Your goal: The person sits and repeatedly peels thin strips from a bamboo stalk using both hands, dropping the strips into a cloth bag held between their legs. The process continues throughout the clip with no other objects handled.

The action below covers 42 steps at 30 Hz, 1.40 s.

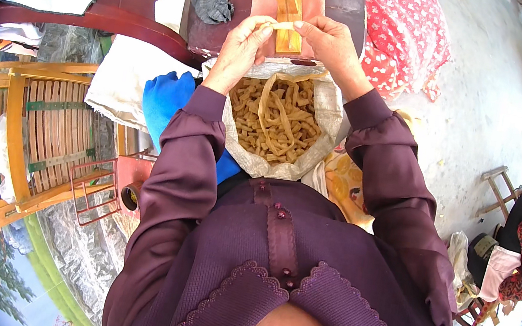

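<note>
A small pale strip [284, 25] was near the top middle of the frame, stretched between the person's two hands. The left hand [245, 42] pinched its left end, and the right hand [331, 44] pinched its right end with thumb and finger. Its long side ran left to right, so it went across the yellow wooden block [290, 44], which ran up and down. A thin spike [287, 6] showed on the wood, just above the strip in the frame, and neither hand looked much nearer to it. The fingers hid some of this, so I could not tell if the strip touched the spike or the wood. Below both hands, in the middle of the frame, sat a white sack [330, 113] full of brown pieces [245, 120].
</note>
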{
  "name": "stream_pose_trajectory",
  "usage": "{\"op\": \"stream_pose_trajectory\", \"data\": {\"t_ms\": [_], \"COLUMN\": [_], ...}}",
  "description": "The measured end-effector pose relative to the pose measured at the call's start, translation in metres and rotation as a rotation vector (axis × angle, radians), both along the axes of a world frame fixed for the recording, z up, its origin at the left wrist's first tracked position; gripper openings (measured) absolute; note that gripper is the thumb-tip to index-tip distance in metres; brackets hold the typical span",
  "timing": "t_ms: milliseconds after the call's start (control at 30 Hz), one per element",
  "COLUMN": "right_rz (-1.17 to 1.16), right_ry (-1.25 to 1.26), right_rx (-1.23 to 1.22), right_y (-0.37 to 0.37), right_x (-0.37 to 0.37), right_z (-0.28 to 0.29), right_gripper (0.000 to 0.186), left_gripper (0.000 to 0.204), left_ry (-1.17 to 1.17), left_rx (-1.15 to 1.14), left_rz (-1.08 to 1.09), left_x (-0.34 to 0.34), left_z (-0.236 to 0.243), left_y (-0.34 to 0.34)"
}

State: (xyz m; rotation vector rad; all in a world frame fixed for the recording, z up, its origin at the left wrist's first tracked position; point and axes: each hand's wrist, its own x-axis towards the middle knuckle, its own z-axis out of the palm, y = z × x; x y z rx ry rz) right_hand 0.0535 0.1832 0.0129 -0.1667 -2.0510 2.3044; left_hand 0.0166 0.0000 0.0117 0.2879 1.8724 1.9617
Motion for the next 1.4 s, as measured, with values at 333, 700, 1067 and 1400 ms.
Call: {"op": "stream_pose_trajectory", "data": {"t_ms": [333, 700, 1067, 1400], "right_rz": [-0.073, -0.165, 0.076, 0.271], "right_ry": [0.040, 0.040, 0.816, 0.272], "right_rx": [0.065, 0.810, 0.585, -0.025], "right_y": [0.001, -0.002, -0.041, -0.046], "right_x": [-0.024, -0.009, 0.065, 0.065], "right_z": [-0.014, -0.031, -0.003, -0.004], "right_gripper": [0.023, 0.029, 0.016, 0.020], "left_gripper": [0.019, 0.023, 0.040, 0.023], "left_ry": [0.164, 0.377, -0.600, -0.583], "left_rx": [-0.216, -0.801, 0.308, 0.282], "left_rz": [0.085, 0.040, 0.023, 0.211], "left_x": [-0.027, -0.001, 0.102, 0.088], "left_z": [-0.002, -0.014, -0.012, -0.008], "left_y": [0.010, 0.005, 0.004, 0.000]}}
